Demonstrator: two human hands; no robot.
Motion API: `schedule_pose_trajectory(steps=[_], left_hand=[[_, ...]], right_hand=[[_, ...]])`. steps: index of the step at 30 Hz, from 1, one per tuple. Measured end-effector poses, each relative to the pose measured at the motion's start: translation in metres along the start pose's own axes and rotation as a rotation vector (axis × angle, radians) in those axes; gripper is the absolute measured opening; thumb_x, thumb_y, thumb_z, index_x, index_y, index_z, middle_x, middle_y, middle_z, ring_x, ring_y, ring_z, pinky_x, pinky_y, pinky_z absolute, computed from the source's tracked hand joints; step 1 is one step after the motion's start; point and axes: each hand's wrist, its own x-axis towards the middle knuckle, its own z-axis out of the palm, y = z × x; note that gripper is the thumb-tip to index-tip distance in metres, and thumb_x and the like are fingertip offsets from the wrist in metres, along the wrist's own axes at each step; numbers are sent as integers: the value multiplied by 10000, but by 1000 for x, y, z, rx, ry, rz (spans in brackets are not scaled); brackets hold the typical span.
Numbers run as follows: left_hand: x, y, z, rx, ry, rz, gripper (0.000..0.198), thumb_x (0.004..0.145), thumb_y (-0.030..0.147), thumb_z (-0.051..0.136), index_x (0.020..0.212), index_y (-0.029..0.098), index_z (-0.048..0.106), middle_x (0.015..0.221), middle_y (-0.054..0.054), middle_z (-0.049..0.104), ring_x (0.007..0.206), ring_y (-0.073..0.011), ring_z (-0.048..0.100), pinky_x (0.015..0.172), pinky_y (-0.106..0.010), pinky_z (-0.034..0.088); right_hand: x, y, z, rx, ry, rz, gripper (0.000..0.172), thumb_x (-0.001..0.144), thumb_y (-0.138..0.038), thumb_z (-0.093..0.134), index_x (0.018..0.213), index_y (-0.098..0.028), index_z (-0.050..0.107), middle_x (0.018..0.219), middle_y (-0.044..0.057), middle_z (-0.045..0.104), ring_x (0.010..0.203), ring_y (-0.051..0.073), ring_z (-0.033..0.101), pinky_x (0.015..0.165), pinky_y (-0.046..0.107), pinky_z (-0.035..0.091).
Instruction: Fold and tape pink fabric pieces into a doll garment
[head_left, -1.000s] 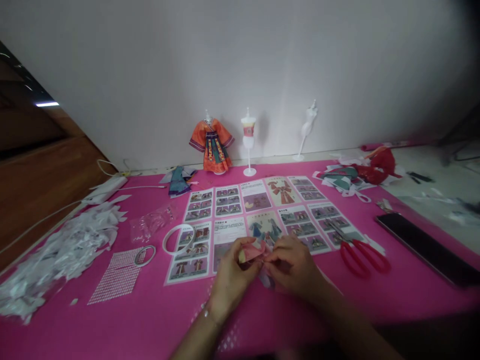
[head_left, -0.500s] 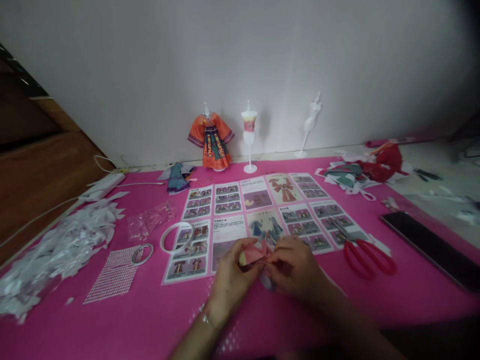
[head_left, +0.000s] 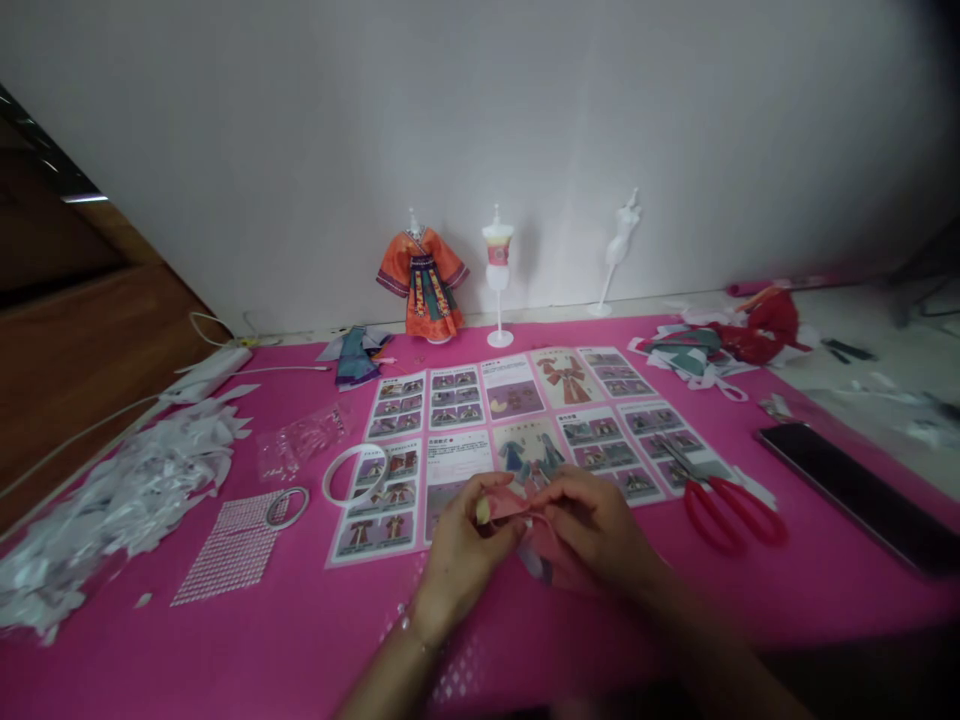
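Note:
A small piece of pink fabric (head_left: 511,502) is between my two hands, over the near edge of the printed instruction sheet (head_left: 459,448). My left hand (head_left: 466,540) is closed on its left side, where a bit of yellow shows. With fingers pinched, my right hand (head_left: 592,520) grips the right side of the same fabric. Part of it hangs below the fingers, pink with a greyish patch. My fingers hide much of the cloth. Beyond the sheet stand a doll mannequin in an orange robe (head_left: 424,285) and a white mannequin with a pink band (head_left: 499,275).
Red-handled scissors (head_left: 731,515) and a black phone (head_left: 855,495) lie at the right. Fabric pieces (head_left: 720,340) are heaped behind them. At the left are tape rolls (head_left: 330,476), a gem sticker sheet (head_left: 229,550) and white plastic packets (head_left: 120,510). A bare mannequin (head_left: 621,245) leans at the wall.
The pink fabric is turned and opened out more, with more of it hanging below my right hand. Both hands stay close together; the fingers of my right hand have shifted slightly.

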Motion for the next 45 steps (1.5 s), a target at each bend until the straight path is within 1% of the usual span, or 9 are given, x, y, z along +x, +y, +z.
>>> schedule_pose_trajectory(steps=[4,7,10,14,20,27,35,39,45], left_hand=[[-1,2,0,-18,-25,-5,430,695,211,699,1093,184,538,791,-3,668,708,-172,629,681,-278,489],[-1,5,1,14,-12,5,415,686,182,683,1079,182,550,762,15,644,669,-147,594,644,-249,464],[-1,8,2,23,-7,7,416,672,157,665,1072,184,553,743,25,635,650,-138,578,614,-232,443],[-2,10,4,14,8,-13,407,651,152,649,1046,185,558,680,46,614,600,-131,565,558,-214,412],[-2,10,4,25,13,-7,402,642,132,647,1033,179,569,693,37,635,612,-130,568,578,-215,418],[0,6,3,-36,-53,10,440,674,175,679,1089,185,531,774,12,657,714,-156,600,648,-239,447],[0,7,4,-6,-27,-2,440,658,149,667,1077,159,533,679,52,597,614,-115,539,571,-204,403],[0,8,4,-19,-28,-10,443,657,113,631,1086,155,530,691,54,606,605,-101,530,569,-194,399],[0,8,4,-48,-44,3,441,669,113,644,1091,155,523,689,55,602,608,-97,535,567,-189,401]], right_hand=[[0,-1,-2,18,-63,-19,189,813,-148,502,822,-202,683,776,28,578,734,169,563,664,293,420],[-1,-2,-2,-21,-97,-54,139,796,-179,561,863,-202,680,813,35,565,764,180,551,698,312,419],[-1,-3,0,-61,-89,-76,71,731,-156,629,787,-198,644,791,22,556,745,175,535,689,303,408],[-1,-3,2,-59,-78,-52,101,688,-95,602,703,-195,591,748,8,549,688,158,508,645,281,387],[0,-5,1,-55,-100,-58,74,703,-121,602,720,-193,590,721,5,538,693,165,501,643,285,368],[0,-2,2,-61,-75,-47,115,664,-79,576,669,-188,541,694,-8,524,666,150,490,624,271,351],[0,-2,4,-67,-69,-64,117,648,-75,538,655,-192,525,662,-19,499,649,144,474,604,256,329],[0,0,4,-61,-82,-73,112,652,-79,544,666,-189,528,666,-17,500,667,149,479,614,257,331],[0,-1,4,-43,-75,-82,95,671,-97,544,664,-186,514,659,-10,495,656,153,472,612,268,328]])
